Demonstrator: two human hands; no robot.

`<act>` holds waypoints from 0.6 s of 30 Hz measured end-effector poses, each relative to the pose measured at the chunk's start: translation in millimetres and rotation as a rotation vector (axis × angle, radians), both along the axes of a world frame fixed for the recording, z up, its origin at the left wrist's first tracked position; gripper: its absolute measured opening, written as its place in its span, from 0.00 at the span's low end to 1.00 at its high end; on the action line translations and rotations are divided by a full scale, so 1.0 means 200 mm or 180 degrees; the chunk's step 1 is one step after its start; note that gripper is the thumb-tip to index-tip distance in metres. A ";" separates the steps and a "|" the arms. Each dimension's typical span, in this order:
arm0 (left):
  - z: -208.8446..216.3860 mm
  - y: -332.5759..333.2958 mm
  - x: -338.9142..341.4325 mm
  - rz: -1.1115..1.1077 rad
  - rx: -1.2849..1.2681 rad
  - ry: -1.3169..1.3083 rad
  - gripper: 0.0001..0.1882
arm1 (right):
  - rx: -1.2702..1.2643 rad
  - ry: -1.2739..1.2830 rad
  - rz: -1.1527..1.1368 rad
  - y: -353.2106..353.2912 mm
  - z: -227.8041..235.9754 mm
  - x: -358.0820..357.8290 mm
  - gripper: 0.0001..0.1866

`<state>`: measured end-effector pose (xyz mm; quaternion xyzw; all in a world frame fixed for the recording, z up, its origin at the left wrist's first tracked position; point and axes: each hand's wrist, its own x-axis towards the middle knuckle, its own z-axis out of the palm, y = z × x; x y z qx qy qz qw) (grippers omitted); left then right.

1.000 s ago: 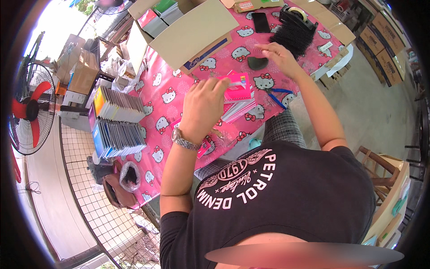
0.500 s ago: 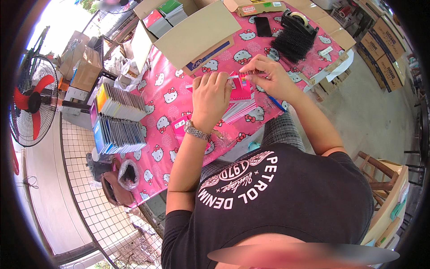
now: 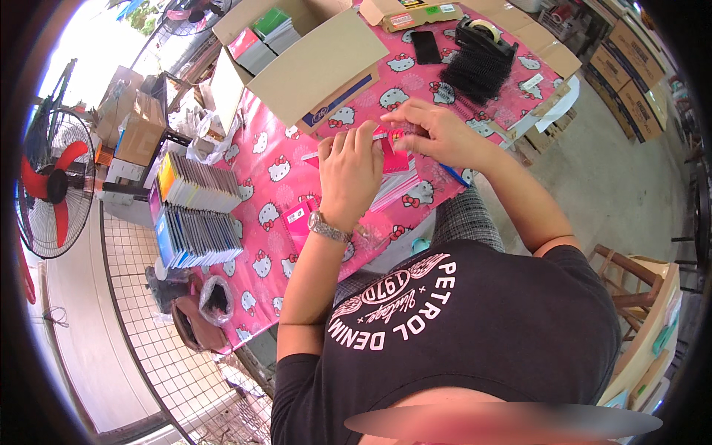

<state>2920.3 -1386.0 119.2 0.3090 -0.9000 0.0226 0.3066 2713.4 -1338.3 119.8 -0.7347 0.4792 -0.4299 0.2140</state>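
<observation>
My left hand (image 3: 350, 172) and my right hand (image 3: 437, 132) meet over a small pink notebook (image 3: 393, 156) on the pink cartoon-cat tablecloth (image 3: 274, 159). The left hand presses down on the notebook's left side, with a watch on that wrist. Fingers of the right hand pinch something thin at the notebook's upper edge; what it is stays hidden. A stack of pink and white booklets (image 3: 397, 194) lies under the notebook. A pile of black binding coils (image 3: 475, 73) sits beyond the right hand.
An open cardboard box (image 3: 297, 59) with booklets stands at the back. A black phone (image 3: 426, 46) and a tape dispenser (image 3: 486, 33) lie behind it. Stacked notebooks (image 3: 194, 215) fill a wire rack at left. A red fan (image 3: 52, 182) stands far left, a wooden chair (image 3: 630, 285) at right.
My right hand came back from the black coils at the far side and now meets the left hand at the pink notebook. The left hand stayed on the notebook.
</observation>
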 end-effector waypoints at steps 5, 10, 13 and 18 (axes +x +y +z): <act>0.00 0.01 -0.01 -0.0152 -0.0029 -0.0148 0.12 | 0.0014 0.0058 0.0141 0.00 0.04 0.00 0.19; -0.01 0.00 0.03 -0.0146 0.0143 -0.0205 0.12 | 0.0845 0.0243 0.0646 -0.05 0.17 0.00 0.17; 0.01 0.00 0.02 -0.0259 0.0324 -0.0054 0.10 | 0.1876 -0.2050 0.0423 -0.32 -0.10 -0.17 0.18; -0.03 -0.02 0.05 -0.0305 0.0406 0.0089 0.09 | 0.0461 0.1588 -0.2412 -0.64 -1.07 -0.31 0.26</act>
